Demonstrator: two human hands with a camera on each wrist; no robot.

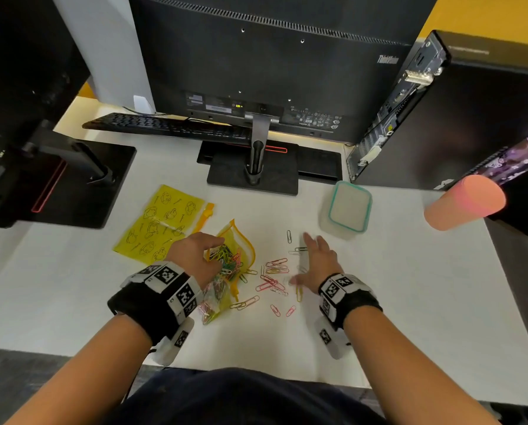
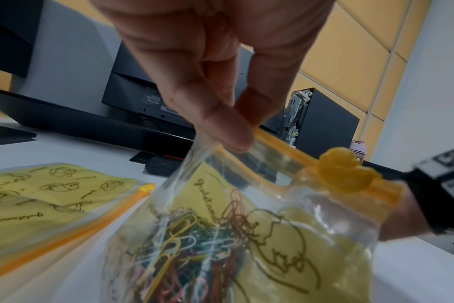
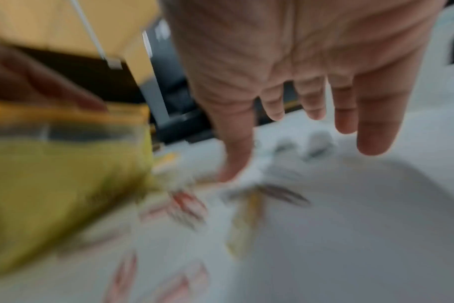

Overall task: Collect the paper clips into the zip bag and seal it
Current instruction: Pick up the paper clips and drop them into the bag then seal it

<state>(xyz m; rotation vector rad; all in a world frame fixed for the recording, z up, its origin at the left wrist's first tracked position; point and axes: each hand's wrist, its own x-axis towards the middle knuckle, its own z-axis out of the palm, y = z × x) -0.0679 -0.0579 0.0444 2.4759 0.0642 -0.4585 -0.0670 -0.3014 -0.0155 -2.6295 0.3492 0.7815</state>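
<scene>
While left hand (image 2: 208, 67) pinches the crinkly clear zip bag (image 2: 246, 235), right hand (image 1: 316, 262) fingers splay flat over wiry paper clips (image 1: 275, 271).

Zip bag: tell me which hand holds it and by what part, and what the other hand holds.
The left hand pinches the zip bag by its open top edge, beside the orange zip strip. The right hand holds nothing.
</scene>
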